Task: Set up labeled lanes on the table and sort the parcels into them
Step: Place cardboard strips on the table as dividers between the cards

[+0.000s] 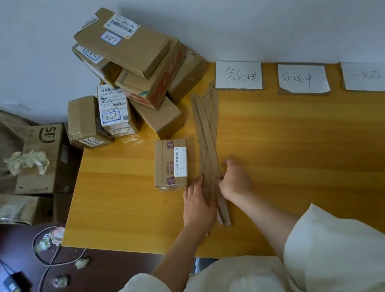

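Several long cardboard strips (pixel 205 129) lie bundled lengthwise on the yellow wooden table (pixel 311 154). My left hand (pixel 198 204) and my right hand (pixel 234 179) both grip the near end of the bundle, one on each side. Three white handwritten label cards (pixel 238 75) (pixel 303 78) (pixel 368 76) sit in a row along the far edge by the wall. A heap of brown parcels (pixel 135 62) is stacked at the table's far left corner. One small taped parcel (pixel 170 165) lies alone just left of the strips.
Left of the table stand an SF carton (pixel 43 162) with crumpled plastic on top and more boxes (pixel 9 208). Cables, a black adapter (pixel 16 283) and scraps lie on the dark floor. A white wall runs behind the table.
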